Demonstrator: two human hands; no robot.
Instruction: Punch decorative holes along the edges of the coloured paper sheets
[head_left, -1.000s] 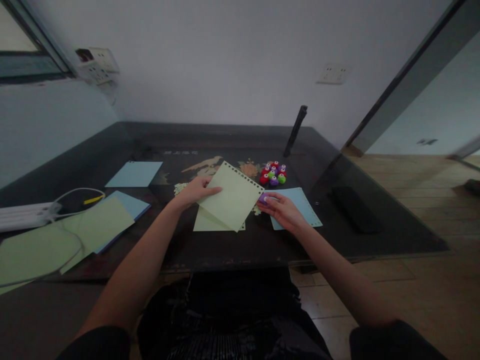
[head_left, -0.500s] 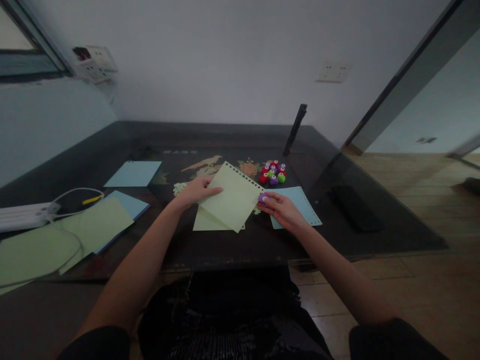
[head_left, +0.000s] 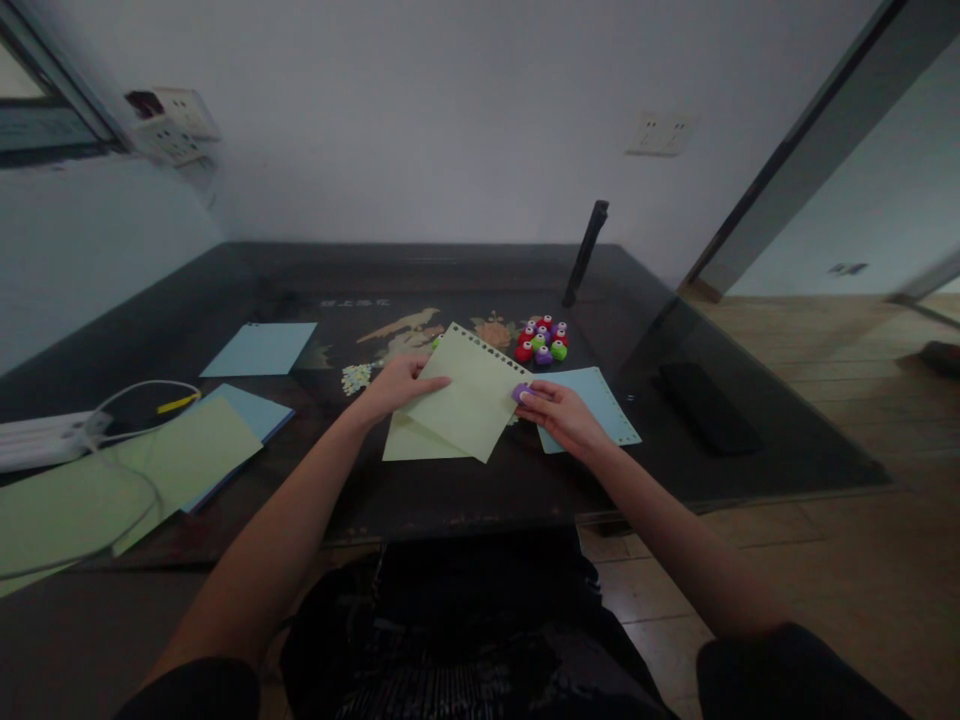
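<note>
I am pinching a pale green sheet (head_left: 469,398) at its left edge with my left hand (head_left: 397,384), fingers closed on the paper, holding it tilted over a second green sheet (head_left: 409,442) that is lying flat on the dark glossy table (head_left: 487,480). The held sheet is thin, matte and square-cut, with a row of punched holes along its far edge. My right hand (head_left: 561,415) is gripping one small purple punch (head_left: 521,392) at the sheet's right corner, fingers curled shut around it. Just beyond, one blue perforated sheet (head_left: 604,400) is lying flat under my right hand. Farther back, a cluster of rounded plastic punches (head_left: 543,342) in red, purple and green is sitting; I cannot tell their exact number.
</note>
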